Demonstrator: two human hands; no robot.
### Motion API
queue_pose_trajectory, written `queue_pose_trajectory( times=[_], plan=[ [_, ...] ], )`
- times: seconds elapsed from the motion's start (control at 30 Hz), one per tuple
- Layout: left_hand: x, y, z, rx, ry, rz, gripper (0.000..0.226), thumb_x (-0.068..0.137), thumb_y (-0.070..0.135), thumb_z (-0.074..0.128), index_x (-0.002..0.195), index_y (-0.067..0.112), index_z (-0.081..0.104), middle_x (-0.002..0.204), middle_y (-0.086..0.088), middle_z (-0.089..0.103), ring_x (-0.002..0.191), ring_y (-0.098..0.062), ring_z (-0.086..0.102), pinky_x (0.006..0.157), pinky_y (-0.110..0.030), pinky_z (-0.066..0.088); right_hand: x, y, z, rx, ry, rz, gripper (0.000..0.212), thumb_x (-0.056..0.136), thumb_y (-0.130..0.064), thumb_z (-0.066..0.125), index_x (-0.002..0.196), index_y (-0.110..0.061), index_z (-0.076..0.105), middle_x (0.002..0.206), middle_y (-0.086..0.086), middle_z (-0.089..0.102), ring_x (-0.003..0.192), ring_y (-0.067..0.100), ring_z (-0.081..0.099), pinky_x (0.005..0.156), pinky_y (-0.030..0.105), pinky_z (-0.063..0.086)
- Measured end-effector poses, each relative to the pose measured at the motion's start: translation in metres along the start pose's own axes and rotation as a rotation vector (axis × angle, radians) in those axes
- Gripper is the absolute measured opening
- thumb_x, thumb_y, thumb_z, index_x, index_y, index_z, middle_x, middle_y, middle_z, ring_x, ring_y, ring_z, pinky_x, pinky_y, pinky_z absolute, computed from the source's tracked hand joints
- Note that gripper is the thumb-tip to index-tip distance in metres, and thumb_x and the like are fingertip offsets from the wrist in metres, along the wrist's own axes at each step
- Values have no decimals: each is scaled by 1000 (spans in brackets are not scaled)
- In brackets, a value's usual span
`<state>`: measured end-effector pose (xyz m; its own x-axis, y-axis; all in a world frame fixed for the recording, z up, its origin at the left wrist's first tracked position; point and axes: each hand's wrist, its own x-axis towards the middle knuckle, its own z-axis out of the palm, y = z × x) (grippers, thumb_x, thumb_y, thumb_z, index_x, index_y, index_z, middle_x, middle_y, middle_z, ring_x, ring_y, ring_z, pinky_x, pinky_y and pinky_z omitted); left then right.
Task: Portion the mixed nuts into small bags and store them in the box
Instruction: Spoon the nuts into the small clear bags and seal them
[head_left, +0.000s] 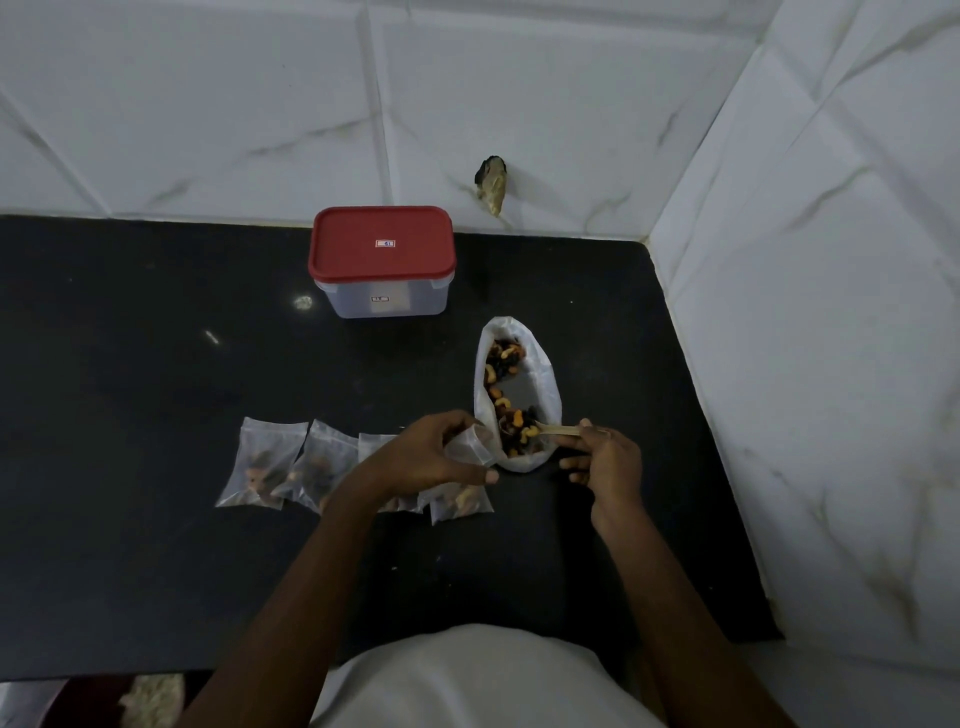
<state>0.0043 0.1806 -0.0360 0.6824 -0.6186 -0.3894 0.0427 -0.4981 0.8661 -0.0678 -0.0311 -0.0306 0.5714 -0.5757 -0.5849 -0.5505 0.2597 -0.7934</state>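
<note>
Pinching a limp, light small bag by its mouth, left hand; right hand clamps the spoon in slippery nuts.

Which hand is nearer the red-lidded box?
Left. The left hand lies nearly straight in front of the red-lidded box, holding a small bag; the right hand is farther off to the right, at the spoon.

Both forearms are bare from wrist to elbow, with no sleeve reaching into view. The left hand and right hand carry no ring, watch or glove, as far as the dim light shows. A plain white garment covers the torso.
</note>
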Motion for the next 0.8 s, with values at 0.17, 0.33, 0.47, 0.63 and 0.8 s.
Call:
queue_pose_trajectory(
  times=[0.17, 0.33, 0.47, 0.63, 0.8],
  plan=[
    [5, 4, 4, 22, 117, 43, 56, 72, 33, 84, 120, 29, 55, 115, 13, 60, 105, -2, 59, 87, -23, 53, -1, -7, -6, 31, 5, -35, 19, 99, -22, 54, 89, -13, 66, 87, 5, 75, 59, 13, 60, 54, 24, 45],
    [10, 9, 10, 49, 253, 127, 63, 71, 33, 85, 125, 24, 54, 115, 13, 59, 105, -1, 58, 83, -15, 48, -9, -24, -10, 62, -12, -116, 16, 97, -21, 56, 92, -11, 67, 84, 4, 76, 61, 14, 62, 56, 27, 45],
    [13, 10, 14, -3, 283, 152, 56, 72, 26, 86, 117, 30, 54, 112, 14, 61, 102, 6, 59, 80, -12, 50, -19, -31, -6, 19, -56, -186, 17, 97, -22, 57, 88, -13, 68, 81, 4, 76, 63, 15, 63, 57, 27, 45],
    [13, 9, 17, -12, 280, 174, 55, 72, 23, 86, 113, 35, 52, 111, 16, 61, 104, 5, 59, 85, -16, 50, -31, -31, 8, -196, -81, -299, 19, 98, -27, 55, 88, -17, 68, 83, -1, 74, 74, 13, 67, 66, 29, 48],
    [13, 5, 18, -35, 305, 192, 52, 73, 24, 85, 116, 30, 55, 109, 15, 61, 99, 10, 58, 77, -6, 47, -48, -32, 28, -666, -124, -644, 12, 99, -32, 53, 93, -26, 61, 81, -10, 64, 74, 3, 63, 67, 22, 51]
  ],
)
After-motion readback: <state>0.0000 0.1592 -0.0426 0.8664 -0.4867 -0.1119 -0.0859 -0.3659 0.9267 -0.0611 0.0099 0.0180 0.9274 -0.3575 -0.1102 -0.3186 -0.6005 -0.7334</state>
